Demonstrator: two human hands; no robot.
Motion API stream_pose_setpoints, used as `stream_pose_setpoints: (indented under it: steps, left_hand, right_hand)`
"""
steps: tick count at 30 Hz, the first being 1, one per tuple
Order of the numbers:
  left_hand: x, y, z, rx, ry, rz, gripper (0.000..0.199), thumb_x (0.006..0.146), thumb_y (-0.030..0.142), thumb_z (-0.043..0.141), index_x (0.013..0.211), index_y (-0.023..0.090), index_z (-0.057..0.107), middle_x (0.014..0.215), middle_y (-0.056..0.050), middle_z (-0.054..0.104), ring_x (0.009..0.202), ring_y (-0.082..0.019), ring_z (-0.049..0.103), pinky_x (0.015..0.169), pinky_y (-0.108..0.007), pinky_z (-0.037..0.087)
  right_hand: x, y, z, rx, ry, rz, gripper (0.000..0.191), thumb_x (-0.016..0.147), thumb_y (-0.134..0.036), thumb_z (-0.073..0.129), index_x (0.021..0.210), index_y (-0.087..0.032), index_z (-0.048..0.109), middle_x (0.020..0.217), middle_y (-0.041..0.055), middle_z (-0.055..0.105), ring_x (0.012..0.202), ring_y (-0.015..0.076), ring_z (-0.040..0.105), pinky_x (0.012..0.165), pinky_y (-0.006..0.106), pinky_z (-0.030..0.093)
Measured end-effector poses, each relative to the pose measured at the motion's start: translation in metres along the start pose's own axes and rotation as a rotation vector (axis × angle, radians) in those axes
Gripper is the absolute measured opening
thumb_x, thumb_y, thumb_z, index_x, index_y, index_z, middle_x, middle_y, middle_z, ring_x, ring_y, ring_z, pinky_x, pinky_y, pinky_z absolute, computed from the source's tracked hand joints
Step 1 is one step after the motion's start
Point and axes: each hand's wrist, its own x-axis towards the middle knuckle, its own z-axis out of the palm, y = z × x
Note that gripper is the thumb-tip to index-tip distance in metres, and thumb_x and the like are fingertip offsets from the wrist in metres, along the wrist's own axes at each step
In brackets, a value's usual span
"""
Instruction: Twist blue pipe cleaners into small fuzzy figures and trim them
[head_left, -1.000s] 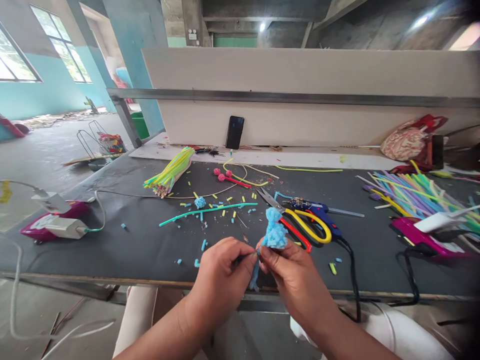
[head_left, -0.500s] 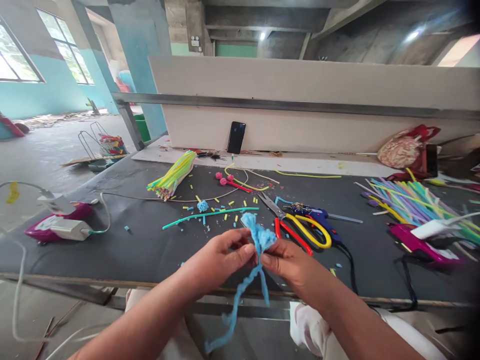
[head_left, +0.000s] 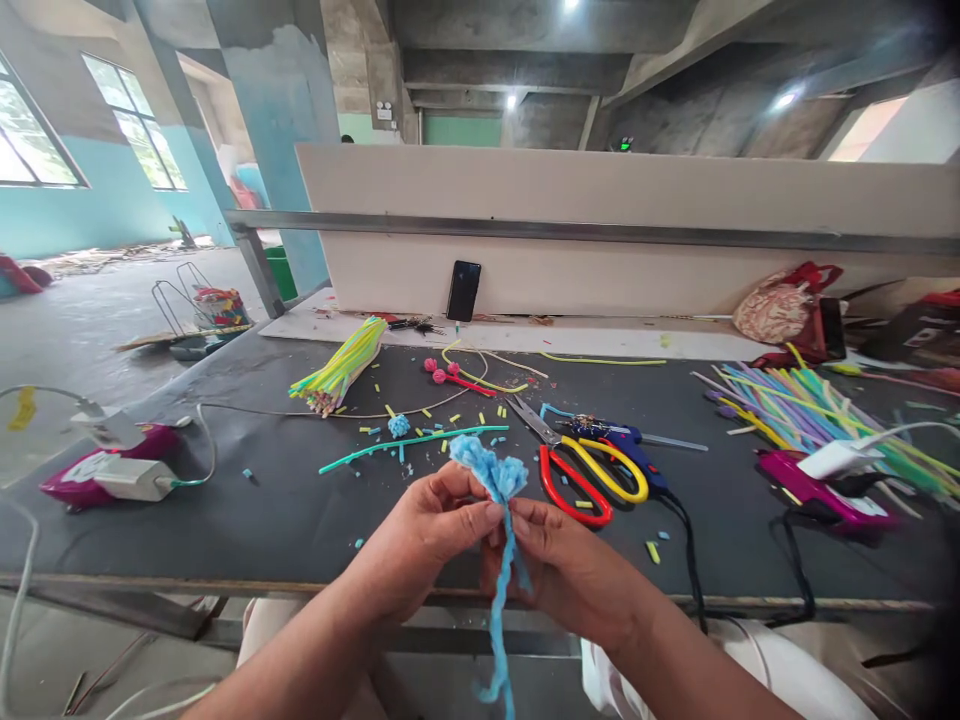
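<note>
Between both hands, over the table's front edge, is a bunch of fluffy blue yarn (head_left: 491, 470). Its looped, puffy top points up and away from me, and loose strands hang below the table edge. My left hand (head_left: 454, 520) pinches the gathered neck of the bunch between thumb and fingers. From the other side, my right hand (head_left: 559, 540) grips the same neck, its thumb close to the left thumb. Some of the fingertips are hidden behind the yarn. Just beyond my right hand lie large scissors (head_left: 592, 475) with one red and one yellow handle.
A blue glue gun (head_left: 630, 445) lies behind the scissors. Farther back are a yellow-green stem bundle (head_left: 341, 365), pink pompom stems (head_left: 442, 372) and a propped phone (head_left: 463, 290). Left of the hands are a teal stem (head_left: 412, 446) and small clippings. Coloured stems (head_left: 810, 410) and a magenta power strip (head_left: 821, 490) lie right.
Both hands and the yarn bunch sit slightly farther left in view. The long hanging strand swings from lower left to nearly straight down. The red scissor handle is now more visible.
</note>
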Motion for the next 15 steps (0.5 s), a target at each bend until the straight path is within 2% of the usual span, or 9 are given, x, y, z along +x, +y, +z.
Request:
stream_pose_setpoints:
  steps: [6,12,15]
  left_hand:
    - [0.0003,-0.0048,-0.0022,-0.030,-0.052,-0.053,0.013,0.078,0.024,0.064,0.073,0.013,0.060,0.056,-0.001,0.060,0.050,-0.012,0.057,0.054,-0.028,0.049]
    - [0.0032,-0.0050,-0.0058,0.016,0.057,-0.041,0.024,0.070,0.031,0.073,0.067,0.013,0.057,0.057,-0.001,0.062,0.049,-0.012,0.057,0.053,-0.026,0.049]
    - [0.0021,-0.0056,-0.0043,0.122,0.055,-0.038,0.028,0.070,0.038,0.071,0.073,0.015,0.055,0.058,0.001,0.060,0.049,-0.010,0.055,0.052,-0.022,0.047]
  right_hand:
    - [-0.0007,0.0057,0.0020,0.099,0.008,0.010,0.017,0.074,-0.029,0.073,0.081,-0.014,0.067,0.061,-0.0016,0.057,0.055,0.0083,0.050,0.059,0.025,0.039]
    - [-0.0008,0.0076,-0.0020,0.059,0.001,0.003,0.019,0.074,-0.027,0.073,0.081,-0.011,0.066,0.069,0.0014,0.058,0.060,0.0095,0.052,0.062,0.026,0.040]
    - [-0.0005,0.0058,0.0013,0.073,-0.024,-0.002,0.019,0.071,-0.025,0.075,0.078,-0.009,0.067,0.067,0.0011,0.058,0.061,0.0097,0.054,0.062,0.025,0.041]
